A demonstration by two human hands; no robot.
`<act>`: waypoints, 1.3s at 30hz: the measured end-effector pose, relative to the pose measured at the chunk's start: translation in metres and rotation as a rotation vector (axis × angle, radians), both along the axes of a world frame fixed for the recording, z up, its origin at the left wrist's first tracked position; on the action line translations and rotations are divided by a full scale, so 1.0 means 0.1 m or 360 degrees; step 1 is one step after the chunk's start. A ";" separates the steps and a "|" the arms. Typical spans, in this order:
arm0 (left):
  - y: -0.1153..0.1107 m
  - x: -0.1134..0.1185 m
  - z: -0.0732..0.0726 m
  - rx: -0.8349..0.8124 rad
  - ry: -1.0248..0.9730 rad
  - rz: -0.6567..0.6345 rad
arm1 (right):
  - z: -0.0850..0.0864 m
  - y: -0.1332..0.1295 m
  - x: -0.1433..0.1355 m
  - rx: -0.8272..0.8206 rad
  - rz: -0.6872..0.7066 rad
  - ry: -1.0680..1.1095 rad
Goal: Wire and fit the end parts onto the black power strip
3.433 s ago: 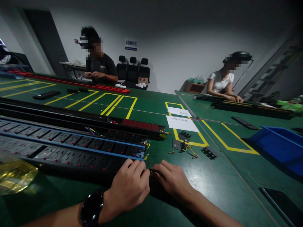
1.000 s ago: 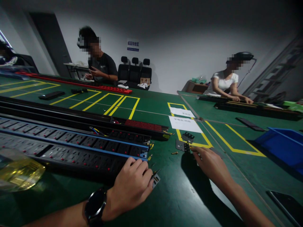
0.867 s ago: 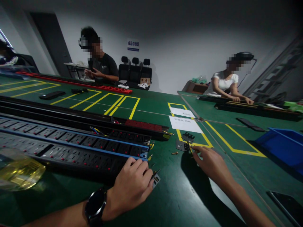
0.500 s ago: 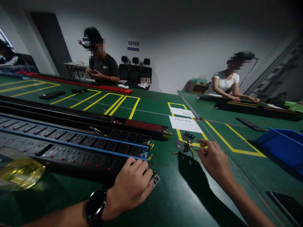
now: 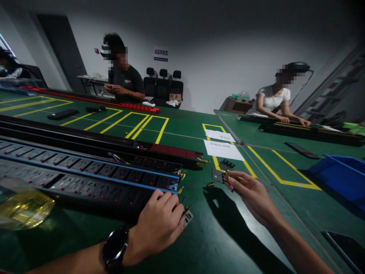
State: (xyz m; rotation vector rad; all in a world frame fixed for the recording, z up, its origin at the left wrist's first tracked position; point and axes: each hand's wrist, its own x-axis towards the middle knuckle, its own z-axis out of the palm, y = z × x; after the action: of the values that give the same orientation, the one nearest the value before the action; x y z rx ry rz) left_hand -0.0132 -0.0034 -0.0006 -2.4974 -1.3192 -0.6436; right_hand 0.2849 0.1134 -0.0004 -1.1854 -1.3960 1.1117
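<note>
My left hand (image 5: 161, 224) is curled over the near end of a black power strip (image 5: 94, 190) with rows of sockets and small red dots. A slotted metal end plate (image 5: 188, 217) sticks out beyond its fingers; whether the fingers grip it is hidden. My right hand (image 5: 248, 190) is closed in a pinch on a yellow wire (image 5: 227, 175), mostly covered by the fingers. Just left of that pinch lies a small dark plate (image 5: 217, 175), with another black slotted piece (image 5: 227, 164) behind it. A small brass-coloured piece (image 5: 210, 184) lies on the green table nearby.
More strips, one with a blue edge (image 5: 85, 163) and one with a dark red section (image 5: 173, 151), lie alongside. Paper sheets (image 5: 224, 150) sit beyond my right hand. A blue bin (image 5: 339, 177) and a dark flat device (image 5: 346, 247) are at right. Co-workers sit across the table.
My right hand has moved left and its fingers have closed on the yellow wire beside the small plate. My left hand has stayed in place.
</note>
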 end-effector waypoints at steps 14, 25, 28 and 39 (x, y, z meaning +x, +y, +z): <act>0.00 0.00 -0.01 -0.0001 0.0015 0.0000 | -0.08 -0.09 -0.09 -0.0574 0.0329 0.0385; 0.01 0.00 -0.01 0.0025 0.0004 -0.0004 | -0.16 -0.15 -0.14 -0.0475 0.0529 0.0210; 0.01 0.00 -0.02 0.0027 -0.0004 -0.0001 | -0.19 -0.13 -0.13 -0.0420 0.0491 0.0133; 0.01 0.00 -0.01 0.0024 0.0005 -0.0008 | -0.21 -0.11 -0.16 -0.0317 0.0276 -0.0069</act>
State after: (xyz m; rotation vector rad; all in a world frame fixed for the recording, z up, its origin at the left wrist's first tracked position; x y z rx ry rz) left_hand -0.0132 -0.0022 -0.0014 -2.4891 -1.3028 -0.6483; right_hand 0.2689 0.1023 -0.0217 -1.2525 -1.4692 1.3801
